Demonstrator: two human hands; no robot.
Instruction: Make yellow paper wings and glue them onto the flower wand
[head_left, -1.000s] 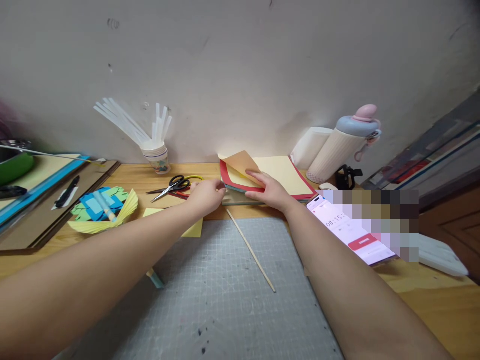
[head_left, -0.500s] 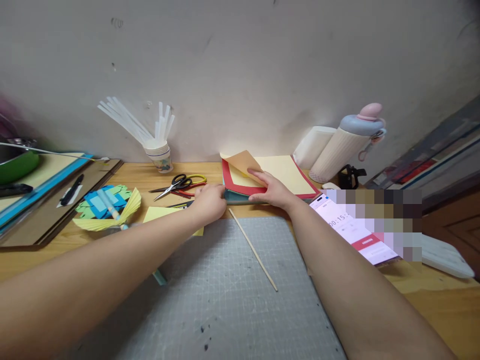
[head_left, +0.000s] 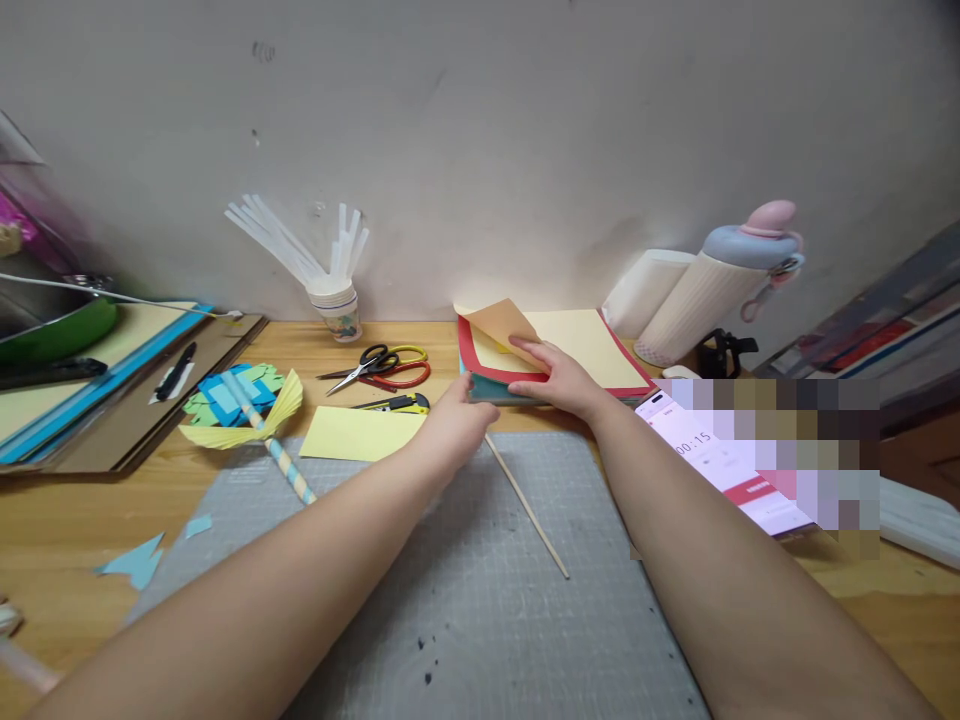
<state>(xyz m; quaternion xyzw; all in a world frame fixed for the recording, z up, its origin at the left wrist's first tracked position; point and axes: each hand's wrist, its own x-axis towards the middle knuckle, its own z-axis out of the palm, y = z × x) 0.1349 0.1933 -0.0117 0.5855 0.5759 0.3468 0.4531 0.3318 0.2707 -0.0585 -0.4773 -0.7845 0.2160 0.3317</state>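
One stack of coloured paper sheets [head_left: 592, 345] sits centre frame by the wall. Right hand [head_left: 559, 378] lies flat on it, fingers together under one curled tan sheet [head_left: 501, 322]. Left hand [head_left: 461, 425] touches its near corner, can't tell what the fingers are doing.

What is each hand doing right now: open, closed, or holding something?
Left hand: fingertips at the paper stack corner; grip cannot be told.
Right hand: open, flat on the stack, fingertips at the curled tan sheet.

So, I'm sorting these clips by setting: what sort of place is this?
Probably a home craft desk: a cutting mat, scissors, a stack of coloured paper.
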